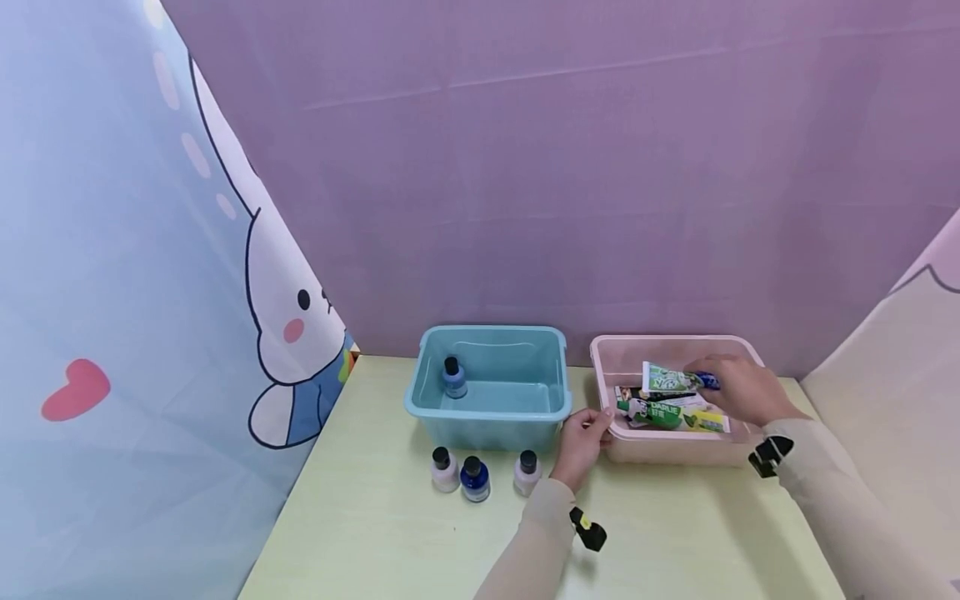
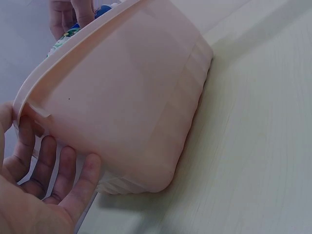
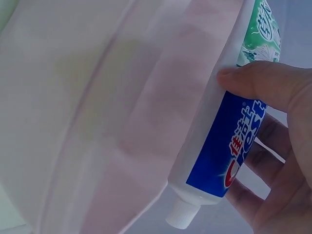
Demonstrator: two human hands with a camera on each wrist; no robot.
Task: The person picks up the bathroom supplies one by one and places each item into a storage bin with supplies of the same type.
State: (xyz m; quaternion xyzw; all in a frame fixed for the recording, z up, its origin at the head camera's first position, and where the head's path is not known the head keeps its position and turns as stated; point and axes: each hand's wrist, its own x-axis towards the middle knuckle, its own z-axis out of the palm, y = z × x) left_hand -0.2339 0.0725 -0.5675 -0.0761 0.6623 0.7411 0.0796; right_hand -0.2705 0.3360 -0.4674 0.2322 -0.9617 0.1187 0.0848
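Crest toothpaste tube (image 3: 217,141) is pinched between thumb and fingers of the right hand (image 1: 738,390) over the pink plastic bin (image 1: 675,451), its long axis laid roughly side to side, cap end to the right. The bin's near left corner is gripped by the left hand (image 1: 579,450), set farther from the tube than the right. A Darlie tube (image 1: 660,414) is seen inside.

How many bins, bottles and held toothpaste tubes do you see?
Bins: 2, a blue bin and a pink bin
Bottles: 4, a bottle in the blue bin, two pale bottles and a dark blue bottle in front
Held toothpaste tube: 1, in the right hand
Total: 7
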